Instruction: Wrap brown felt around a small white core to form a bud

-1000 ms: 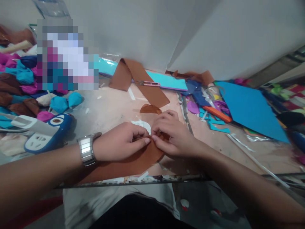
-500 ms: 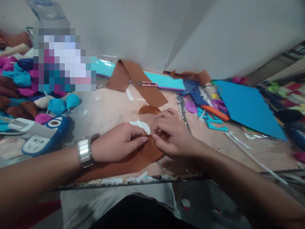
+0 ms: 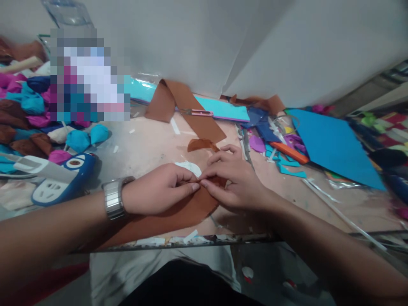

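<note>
Brown sheet (image 3: 178, 219) is pinched at edge by fingers of left hand (image 3: 156, 189) and right hand (image 3: 236, 180); snips (image 3: 201, 112) are laid across brown strip (image 3: 205, 128).

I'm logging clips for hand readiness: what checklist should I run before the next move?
1. Left hand pinching the edge of the brown sheet: ok.
2. Right hand on the same edge, fingertips meeting the left's: ok.
3. Pink snips apart from both hands: ok, on the brown strip.
4. Orange tool apart from both hands: ok.
5. White piece fully visible: not ok, partly covered.
6. Sheet's underside: cannot tell, hidden.
</note>
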`<state>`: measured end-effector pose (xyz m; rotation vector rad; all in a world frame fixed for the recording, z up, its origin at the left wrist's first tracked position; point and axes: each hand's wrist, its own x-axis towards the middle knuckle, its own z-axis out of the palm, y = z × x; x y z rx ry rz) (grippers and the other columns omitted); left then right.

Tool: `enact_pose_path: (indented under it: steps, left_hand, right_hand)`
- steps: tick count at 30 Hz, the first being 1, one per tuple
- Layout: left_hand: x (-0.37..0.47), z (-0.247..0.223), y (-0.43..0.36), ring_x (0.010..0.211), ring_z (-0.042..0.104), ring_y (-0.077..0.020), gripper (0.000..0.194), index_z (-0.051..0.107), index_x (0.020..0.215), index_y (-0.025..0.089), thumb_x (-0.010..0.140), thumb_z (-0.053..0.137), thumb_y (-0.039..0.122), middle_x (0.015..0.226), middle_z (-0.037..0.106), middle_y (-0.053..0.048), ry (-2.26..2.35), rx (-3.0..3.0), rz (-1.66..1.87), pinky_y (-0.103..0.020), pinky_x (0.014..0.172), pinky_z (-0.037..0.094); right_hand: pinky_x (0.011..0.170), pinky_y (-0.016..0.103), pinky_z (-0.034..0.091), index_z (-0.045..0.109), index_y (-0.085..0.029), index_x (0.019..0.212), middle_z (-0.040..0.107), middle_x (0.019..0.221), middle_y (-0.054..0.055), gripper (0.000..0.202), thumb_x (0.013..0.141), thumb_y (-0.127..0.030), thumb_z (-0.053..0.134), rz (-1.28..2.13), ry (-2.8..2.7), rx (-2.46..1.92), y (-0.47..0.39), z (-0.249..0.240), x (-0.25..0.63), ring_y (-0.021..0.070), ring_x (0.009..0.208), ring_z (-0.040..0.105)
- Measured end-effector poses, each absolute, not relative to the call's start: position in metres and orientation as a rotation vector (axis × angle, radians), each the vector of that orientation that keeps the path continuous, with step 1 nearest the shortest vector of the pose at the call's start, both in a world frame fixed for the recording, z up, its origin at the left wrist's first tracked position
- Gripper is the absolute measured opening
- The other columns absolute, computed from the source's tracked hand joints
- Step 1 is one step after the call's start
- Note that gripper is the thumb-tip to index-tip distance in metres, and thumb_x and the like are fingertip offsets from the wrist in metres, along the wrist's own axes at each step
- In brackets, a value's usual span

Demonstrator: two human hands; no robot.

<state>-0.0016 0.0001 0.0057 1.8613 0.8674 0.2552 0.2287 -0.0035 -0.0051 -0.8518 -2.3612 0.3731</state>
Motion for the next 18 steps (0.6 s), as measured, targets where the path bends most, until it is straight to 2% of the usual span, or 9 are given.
enact_pose_path:
  steps: [6,10,18]
  left_hand:
    - [-0.0019,0.0062,0.0007,0.059,0.04,-0.0104,0.035,0.063,0.087,0.016,0.102,0.046,0.042,0.068,0.054,0.004,0.838,1.648,0.219,-0.024,0.057,0.035]
    - [-0.003,0.0065,0.0022,0.06,0.041,-0.0109,0.028,0.066,0.092,0.016,0.099,0.048,0.037,0.071,0.055,0.003,0.842,1.577,0.205,-0.024,0.059,0.037]
    - [-0.0056,0.0024,0.0061,0.062,0.036,-0.012,0.013,0.062,0.08,0.017,0.079,0.051,0.024,0.07,0.047,0.002,0.927,1.389,0.237,-0.024,0.059,0.033]
  right_hand:
    - [0.108,0.047,0.032,0.075,-0.027,0.097,0.074,0.084,-0.001,0.009,0.092,-0.023,0.069,0.359,-2.335,-0.816,-0.0033,-0.0045,0.229,0.0178,0.09,0.068]
    - [0.106,0.047,0.033,0.077,-0.027,0.096,0.075,0.083,-0.002,0.011,0.092,-0.022,0.068,0.356,-2.325,-0.811,-0.003,-0.0025,0.2279,0.018,0.092,0.068]
    - [0.105,0.047,0.03,0.076,-0.028,0.098,0.077,0.079,-0.006,0.015,0.091,-0.018,0.069,0.28,-2.351,-0.717,-0.0018,-0.0027,0.2282,0.0179,0.091,0.068]
